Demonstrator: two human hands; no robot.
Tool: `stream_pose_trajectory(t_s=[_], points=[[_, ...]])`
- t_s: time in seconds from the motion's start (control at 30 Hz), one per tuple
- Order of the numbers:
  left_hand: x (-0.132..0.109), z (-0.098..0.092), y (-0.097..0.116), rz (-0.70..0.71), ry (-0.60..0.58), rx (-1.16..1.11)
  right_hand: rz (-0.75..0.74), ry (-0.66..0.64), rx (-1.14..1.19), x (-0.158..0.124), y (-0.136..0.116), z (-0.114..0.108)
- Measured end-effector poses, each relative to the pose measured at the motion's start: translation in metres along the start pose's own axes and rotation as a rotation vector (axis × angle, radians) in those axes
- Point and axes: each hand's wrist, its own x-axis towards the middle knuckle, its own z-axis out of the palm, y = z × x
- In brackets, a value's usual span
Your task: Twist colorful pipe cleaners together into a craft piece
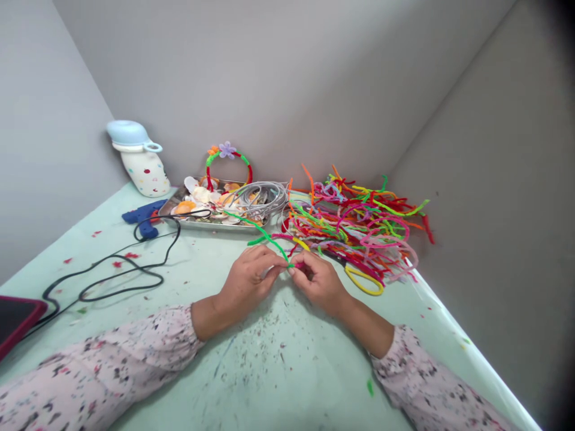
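My left hand pinches a green pipe cleaner between thumb and forefinger, close to its lower end. The long free part of it slants up and away to the left. Fingertip to fingertip with it, my right hand is closed on a magenta pipe cleaner, of which only a short bit shows, with green around its end. Behind the hands lies a multicoloured stretch of pipe cleaner, with yellow and magenta parts; whether it joins the held pieces I cannot tell.
A metal tray of shells holds coiled grey wire and a flowered pipe-cleaner hoop. Right of it spreads a pipe-cleaner heap with yellow-handled scissors. Leftward are a blue glue gun, black cable, bottle and red-edged device.
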Motion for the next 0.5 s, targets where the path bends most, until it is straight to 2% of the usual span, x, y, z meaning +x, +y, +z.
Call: stream_pose_trajectory(t_s=[0.5], points=[[-0.0016,0.0012,-0.0014,0.010,0.007,-0.006,-0.006,0.001,-0.002,0.0003,-0.0006,-0.0003]])
